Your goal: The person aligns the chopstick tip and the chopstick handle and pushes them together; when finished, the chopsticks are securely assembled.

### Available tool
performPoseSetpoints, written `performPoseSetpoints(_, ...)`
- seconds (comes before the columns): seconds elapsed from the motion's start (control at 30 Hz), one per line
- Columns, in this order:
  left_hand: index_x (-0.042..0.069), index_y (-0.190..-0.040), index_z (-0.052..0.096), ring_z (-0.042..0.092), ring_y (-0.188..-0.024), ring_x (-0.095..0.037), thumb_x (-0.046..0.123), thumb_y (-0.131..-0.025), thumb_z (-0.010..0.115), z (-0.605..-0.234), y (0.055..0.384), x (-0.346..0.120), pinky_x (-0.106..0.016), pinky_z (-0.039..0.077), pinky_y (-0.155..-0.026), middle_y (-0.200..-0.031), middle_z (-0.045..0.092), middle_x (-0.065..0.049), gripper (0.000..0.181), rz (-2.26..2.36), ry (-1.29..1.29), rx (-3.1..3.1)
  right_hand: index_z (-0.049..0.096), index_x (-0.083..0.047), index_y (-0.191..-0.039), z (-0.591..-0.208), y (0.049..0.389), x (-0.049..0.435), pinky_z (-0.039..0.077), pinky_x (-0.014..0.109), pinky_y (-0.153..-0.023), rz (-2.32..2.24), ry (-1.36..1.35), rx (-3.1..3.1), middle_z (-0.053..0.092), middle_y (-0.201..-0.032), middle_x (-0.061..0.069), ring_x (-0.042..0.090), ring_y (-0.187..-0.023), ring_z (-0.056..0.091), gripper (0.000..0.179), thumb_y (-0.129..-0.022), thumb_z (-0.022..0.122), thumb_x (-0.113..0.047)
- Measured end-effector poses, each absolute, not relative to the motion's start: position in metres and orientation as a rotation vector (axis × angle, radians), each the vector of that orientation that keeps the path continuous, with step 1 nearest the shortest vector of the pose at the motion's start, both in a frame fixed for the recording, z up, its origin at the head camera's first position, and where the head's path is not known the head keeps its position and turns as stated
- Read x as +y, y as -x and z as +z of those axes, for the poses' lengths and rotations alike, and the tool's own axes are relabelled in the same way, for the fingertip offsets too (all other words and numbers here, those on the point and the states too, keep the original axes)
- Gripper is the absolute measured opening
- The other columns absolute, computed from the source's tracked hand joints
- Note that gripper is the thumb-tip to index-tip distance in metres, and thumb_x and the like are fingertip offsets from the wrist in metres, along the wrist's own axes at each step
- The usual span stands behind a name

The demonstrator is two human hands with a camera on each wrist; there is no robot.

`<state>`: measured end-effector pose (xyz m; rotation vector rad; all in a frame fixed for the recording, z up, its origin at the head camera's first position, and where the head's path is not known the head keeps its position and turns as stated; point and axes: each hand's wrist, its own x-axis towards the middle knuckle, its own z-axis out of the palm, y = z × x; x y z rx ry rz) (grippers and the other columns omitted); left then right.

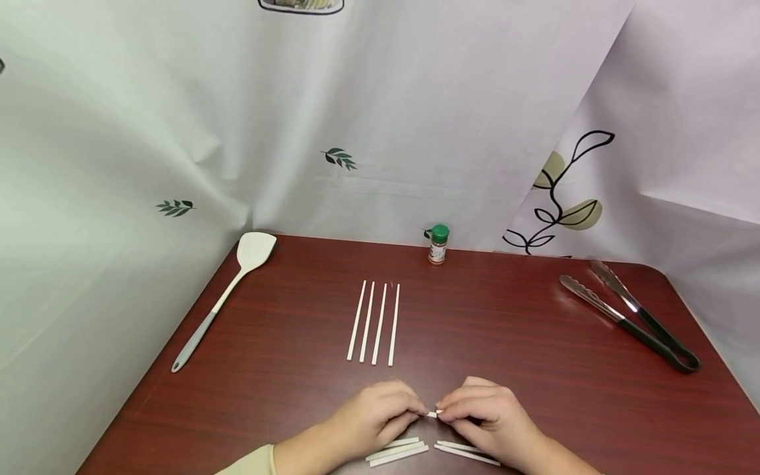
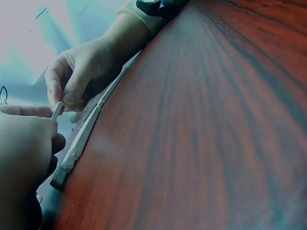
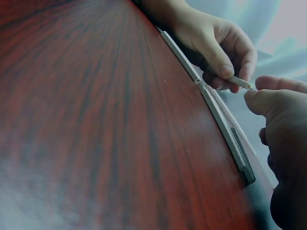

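Note:
Close together near the table's front edge, both hands pinch at a thin white stick [image 1: 432, 415]. Its left part lies in the fingertips of the left hand [image 1: 382, 412]. The right hand [image 1: 489, 415] pinches at its right side. Two pale ends show slightly out of line between the fingers; I cannot tell whether they are joined. In the right wrist view, a stick end [image 3: 242, 83] juts from the left hand toward the right thumb. Below the hands lie short white sticks, several on the left [image 1: 399, 456] and a few on the right [image 1: 466, 453], partly covered by the hands.
Several long white sticks [image 1: 377, 326] lie side by side mid-table. A white spatula [image 1: 255, 249] with a grey handle is at the left, and metal tongs [image 1: 623, 321] with black handles at the right. A green-capped spice jar [image 1: 438, 251] stands near the back edge, before a white curtain [image 1: 386, 99].

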<state>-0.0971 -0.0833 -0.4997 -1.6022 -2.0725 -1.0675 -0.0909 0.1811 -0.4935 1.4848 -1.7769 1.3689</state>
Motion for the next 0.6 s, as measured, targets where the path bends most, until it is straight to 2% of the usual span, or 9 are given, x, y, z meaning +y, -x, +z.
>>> performPoseSetpoints(0.47,0.009,-0.111,0.076,0.069,-0.106,-0.003,-0.001,-0.096,0.075,-0.5005,0.0976,-0.0832,-0.016,0.052,-0.094,-0.109,0.074,0.002,0.018,-1.126,1.570,-2.068,0.079,-0.004,-0.102,-0.4956,0.0893,0.1806,0.055,0.018,-0.074,1.395,-1.474,-1.813,0.079,-0.099,0.012,0.017,-0.084,0.072,0.007,-0.096,0.078,-0.001)
performPoseSetpoints(0.6,0.011,-0.109,0.077,0.069,-0.104,-0.002,0.004,-0.097,0.075,-0.5005,0.0987,-0.0829,-0.019,0.052,-0.096,-0.108,0.075,0.005,0.014,-1.094,1.564,-2.047,0.078,-0.006,-0.099,-0.4953,0.0863,0.1796,0.056,0.018,-0.073,1.396,-1.398,-1.867,0.077,-0.095,0.008,0.016,-0.082,0.072,0.007,-0.094,0.081,-0.002)
